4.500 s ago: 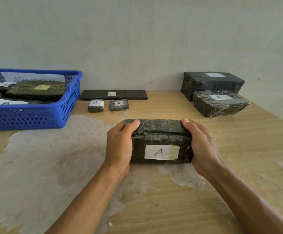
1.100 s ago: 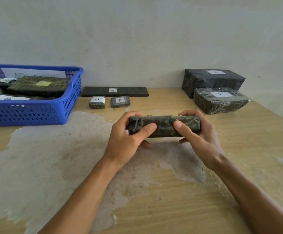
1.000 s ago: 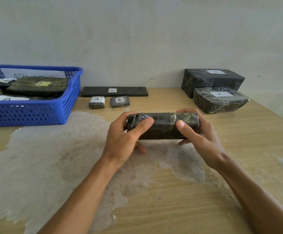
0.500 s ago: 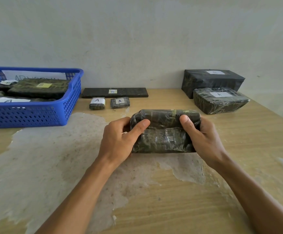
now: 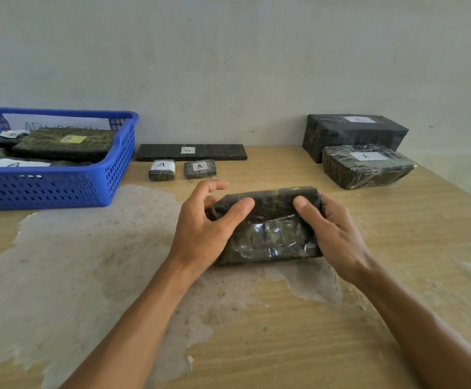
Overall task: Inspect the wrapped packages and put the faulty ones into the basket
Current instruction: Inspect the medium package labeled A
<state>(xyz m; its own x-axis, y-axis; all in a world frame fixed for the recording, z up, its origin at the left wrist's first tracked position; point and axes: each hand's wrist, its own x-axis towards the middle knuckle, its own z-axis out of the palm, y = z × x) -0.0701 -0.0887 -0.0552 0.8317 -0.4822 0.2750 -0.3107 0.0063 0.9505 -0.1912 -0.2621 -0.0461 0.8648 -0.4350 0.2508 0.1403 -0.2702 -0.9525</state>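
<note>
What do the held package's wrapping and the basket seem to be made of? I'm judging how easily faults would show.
Held package: dark contents under clear glossy plastic film, judging by wrinkles and bright glints; the contents cannot be told. Basket: blue moulded plastic, seemingly rigid, with perforated walls and a smooth rim.

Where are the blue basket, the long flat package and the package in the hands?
blue basket [image 5: 60,189]: head view, front wall.
long flat package [image 5: 217,151]: head view, top face.
held package [image 5: 271,234]: head view, near face.
</note>
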